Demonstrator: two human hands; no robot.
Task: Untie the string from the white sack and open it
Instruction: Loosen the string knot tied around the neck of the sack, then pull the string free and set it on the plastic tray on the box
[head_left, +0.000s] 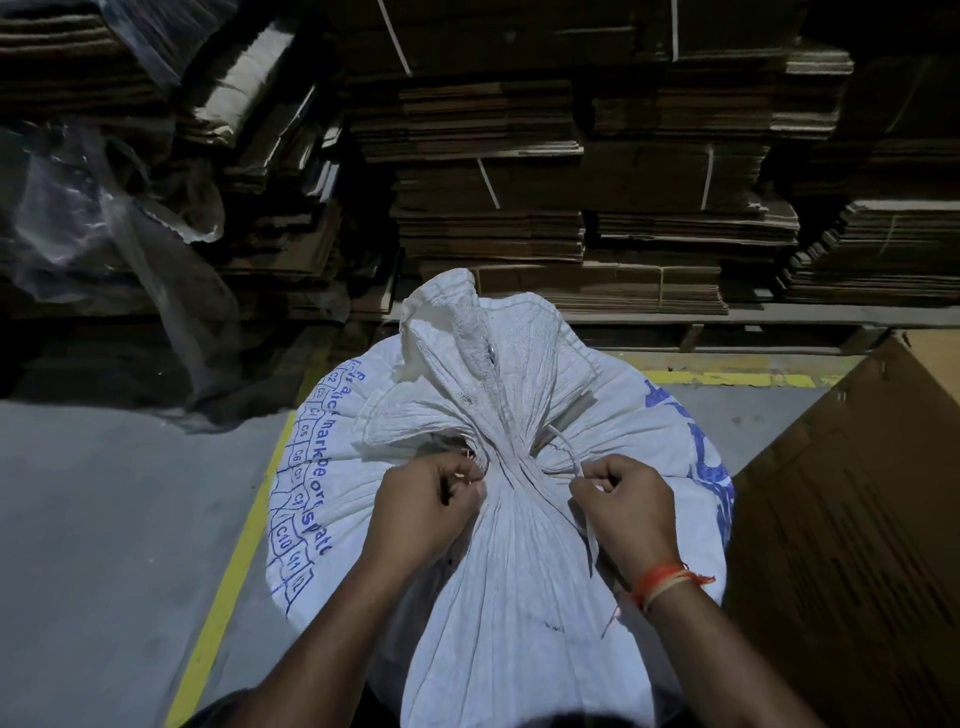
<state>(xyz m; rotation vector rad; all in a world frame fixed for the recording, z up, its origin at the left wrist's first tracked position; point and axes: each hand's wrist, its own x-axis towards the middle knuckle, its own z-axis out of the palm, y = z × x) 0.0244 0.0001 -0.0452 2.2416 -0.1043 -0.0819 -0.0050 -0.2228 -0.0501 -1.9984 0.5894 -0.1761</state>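
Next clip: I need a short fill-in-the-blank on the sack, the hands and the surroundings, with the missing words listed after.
1. The neck of the white sack is still gathered and ____.
2. The right hand pinches the string, and its wrist wears an ____ thread band.
3. The left hand grips the sack's neck beside print of ____ colour.
4. Behind the sack stand stacks of flattened ____.

Missing words: tied; orange; blue; cardboard
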